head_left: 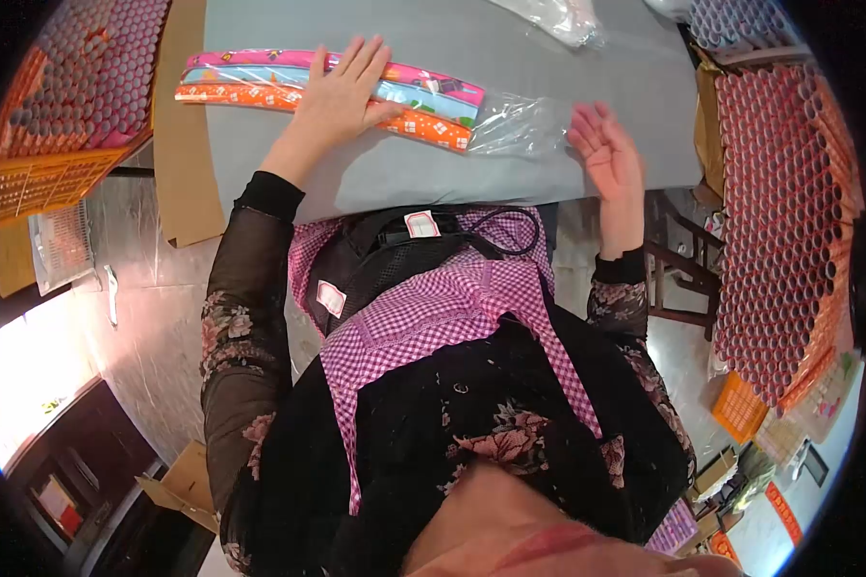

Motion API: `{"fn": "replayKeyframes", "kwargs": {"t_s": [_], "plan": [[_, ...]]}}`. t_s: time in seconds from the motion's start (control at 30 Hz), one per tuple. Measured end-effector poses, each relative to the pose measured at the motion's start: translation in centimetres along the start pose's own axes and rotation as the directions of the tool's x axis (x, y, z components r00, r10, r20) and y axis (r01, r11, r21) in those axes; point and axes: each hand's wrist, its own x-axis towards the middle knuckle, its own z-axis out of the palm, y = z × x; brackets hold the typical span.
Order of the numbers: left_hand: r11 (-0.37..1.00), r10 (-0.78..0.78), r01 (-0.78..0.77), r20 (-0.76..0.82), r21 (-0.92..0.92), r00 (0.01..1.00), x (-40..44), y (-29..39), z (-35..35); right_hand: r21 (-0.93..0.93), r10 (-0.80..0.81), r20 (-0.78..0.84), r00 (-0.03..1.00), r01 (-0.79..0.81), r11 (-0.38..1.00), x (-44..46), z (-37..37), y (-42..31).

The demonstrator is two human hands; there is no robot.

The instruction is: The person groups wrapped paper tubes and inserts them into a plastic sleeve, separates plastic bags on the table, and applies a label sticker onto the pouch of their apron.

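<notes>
Three long printed tubes, pink, light blue and orange [433, 128], lie side by side in a clear plastic bag on the grey table [394, 178]. Across their middle rests my left hand [342, 96], palm down with fingers spread. The bag's loose end [520, 125] stretches out to the right of the tubes. Just beyond that end is my right hand [606, 149], raised with its fingers apart, holding nothing. Whether it touches the plastic cannot be made out.
An orange crate [58, 183] of many tubes stands at the left, near a cardboard edge [185, 135]. Stacked red-toned tubes [779, 221] rise at the right. Clear plastic bags [558, 19] lie at the table's far side. A wooden stool [683, 269] stands below right.
</notes>
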Motion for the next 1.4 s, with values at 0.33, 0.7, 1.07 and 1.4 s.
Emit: {"fn": "replayKeyframes", "kwargs": {"t_s": [0.33,0.7,1.07,1.4], "plan": [[1.000,-0.014,0.014,0.027,-0.013,1.000,0.0,0.0,0.0,-0.744,-0.401,-0.098,0.911,0.201,0.638,-1.5,1.9,1.9],[0.998,-0.064,0.065,0.044,-0.024,0.997,0.1,0.3,-0.4,-0.980,-0.432,0.198,0.880,0.169,-0.104,1.1,3.8,2.6],[0.990,-0.098,0.103,0.057,-0.097,0.994,-0.2,-0.1,0.3,-0.984,-0.463,0.174,0.869,0.139,-0.109,0.1,3.0,1.3],[0.990,-0.088,0.085,-0.019,-0.115,0.996,-0.6,0.2,0.0,-0.744,-0.132,0.062,0.989,0.134,0.655,-2.6,4.8,1.3]]}}
